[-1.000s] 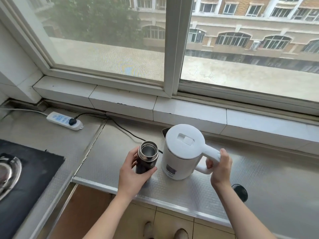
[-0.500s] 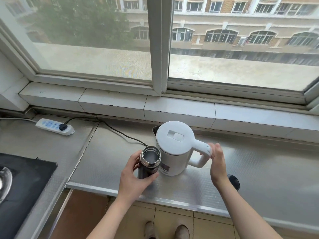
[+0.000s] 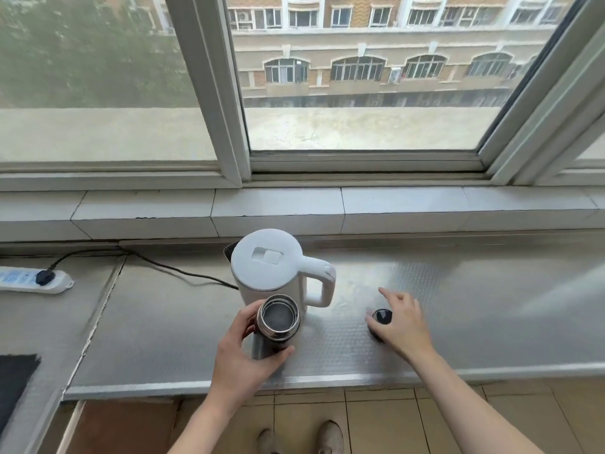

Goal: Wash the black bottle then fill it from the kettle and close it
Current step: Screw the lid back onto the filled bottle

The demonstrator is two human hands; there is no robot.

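Now the left hand [image 3: 240,355] grips the open black bottle [image 3: 274,326], the kettle [image 3: 273,268] just beyond it. Right hand [image 3: 402,322] curls around the cap [image 3: 382,316] on the table [image 3: 491,322].

A home kitchen beside a wide window [image 3: 360,93], several floors up: a metal-sheeted counter [image 3: 458,306] runs beneath a white tiled sill [image 3: 278,204]. A white electric kettle [image 3: 271,270] stands on it, its cord trailing toward a power strip [image 3: 32,280] at left. A dark hob edge [image 3: 16,378] shows at far left; tan floor tiles [image 3: 376,421] lie below. Apartment blocks [image 3: 360,60] fill the view outside.
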